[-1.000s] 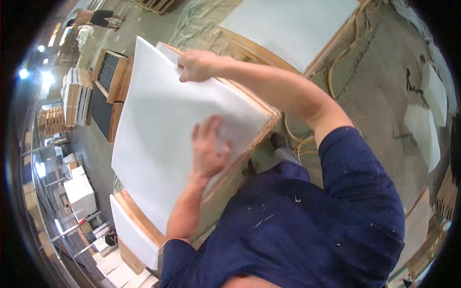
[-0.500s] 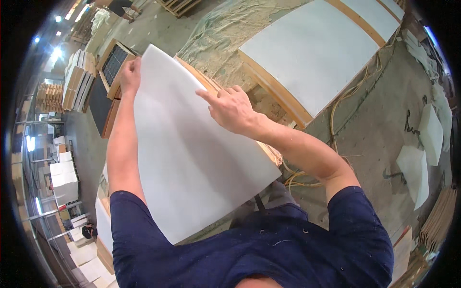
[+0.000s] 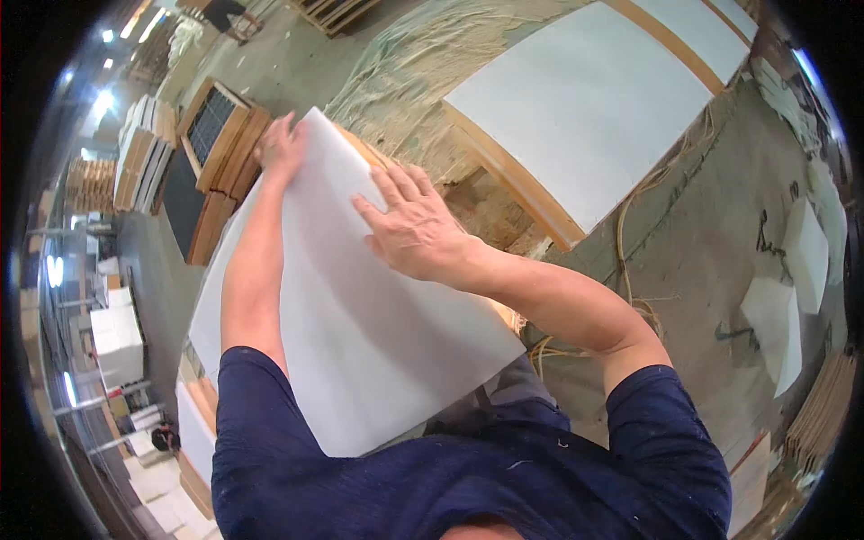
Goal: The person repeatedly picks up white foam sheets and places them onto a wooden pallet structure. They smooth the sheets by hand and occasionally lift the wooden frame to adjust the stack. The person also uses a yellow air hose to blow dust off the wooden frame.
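Observation:
A large white sheet (image 3: pixel 360 360) lies in front of me over a wooden piece whose edge (image 3: pixel 364 148) shows along the far right side. At the sheet's far left corner, my left hand (image 3: pixel 283 151) has its fingers spread and touches or hovers by the edge; slight blur hides which. My right hand (image 3: pixel 416 229) is open, palm down, with fingers spread over the sheet's right edge. Neither hand grips anything. The sheet's near corner reaches almost to my dark blue shirt.
A white panel with wooden strips (image 3: pixel 585 108) lies at the far right. Wooden frames (image 3: pixel 220 135) are stacked at the left, beyond the sheet. A yellowish hose (image 3: pixel 621 225) runs over the floor on the right, near white pieces (image 3: pixel 778 324). Another person (image 3: pixel 229 16) stands far off.
My left hand has loosened from a closed hold at the sheet's corner and moved slightly right and nearer. The corner shifted the same way. My right hand's fingers have spread out.

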Available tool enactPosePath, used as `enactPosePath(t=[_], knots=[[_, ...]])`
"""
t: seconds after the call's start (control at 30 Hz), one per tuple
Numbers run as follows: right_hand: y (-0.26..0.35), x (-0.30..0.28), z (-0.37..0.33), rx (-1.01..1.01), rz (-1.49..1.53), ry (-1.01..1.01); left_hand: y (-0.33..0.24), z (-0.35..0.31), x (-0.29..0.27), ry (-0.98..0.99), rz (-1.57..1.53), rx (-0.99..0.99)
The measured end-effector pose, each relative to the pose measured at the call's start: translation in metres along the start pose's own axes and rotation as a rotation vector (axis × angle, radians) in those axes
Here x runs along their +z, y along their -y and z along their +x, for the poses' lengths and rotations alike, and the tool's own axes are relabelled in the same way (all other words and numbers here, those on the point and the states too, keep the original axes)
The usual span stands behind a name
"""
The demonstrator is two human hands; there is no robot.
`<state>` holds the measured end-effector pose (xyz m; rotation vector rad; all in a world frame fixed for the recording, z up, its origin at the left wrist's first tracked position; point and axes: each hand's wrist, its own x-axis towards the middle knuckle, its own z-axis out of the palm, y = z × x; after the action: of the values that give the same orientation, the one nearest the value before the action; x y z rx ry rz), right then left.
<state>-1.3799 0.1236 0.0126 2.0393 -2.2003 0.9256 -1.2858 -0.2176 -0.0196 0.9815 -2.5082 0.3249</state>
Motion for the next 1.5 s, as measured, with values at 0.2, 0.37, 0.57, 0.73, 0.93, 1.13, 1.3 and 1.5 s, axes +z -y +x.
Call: enactPosePath(t=[0.2,0.37,0.57,0.73,0.93,1.13,1.3,1.5], knots=[[0.008,-0.022,0.007,-0.078,0.007,0.357,-0.03,-0.015,0.009,0.391,-0.036,0.234],[0.011,-0.001,0.003,-0.056,0.083,0.288,0.026,-0.075,-0.07,0.582,0.05,-0.073],[0.046,-0.028,-0.043,0.066,-0.066,0.416,0.26,-0.193,-0.074,0.556,0.065,-0.175],[0.11,-0.055,-0.118,0.435,-0.162,0.459,0.346,-0.272,-0.121,0.582,0.033,-0.452],[0.158,-0.018,-0.163,0.947,-0.242,0.09,0.414,-0.353,-0.155,0.59,0.06,-0.555],[0.101,0.049,-0.219,0.862,-0.244,-0.325,0.179,-0.378,-0.229,0.585,-0.154,0.023],[0.172,0.04,-0.19,0.779,0.277,-0.714,0.053,-0.431,-0.289,0.486,-0.29,0.335],[0.193,0.082,-0.203,0.741,0.091,-0.643,-0.022,-0.457,-0.286,0.467,-0.299,0.412]])
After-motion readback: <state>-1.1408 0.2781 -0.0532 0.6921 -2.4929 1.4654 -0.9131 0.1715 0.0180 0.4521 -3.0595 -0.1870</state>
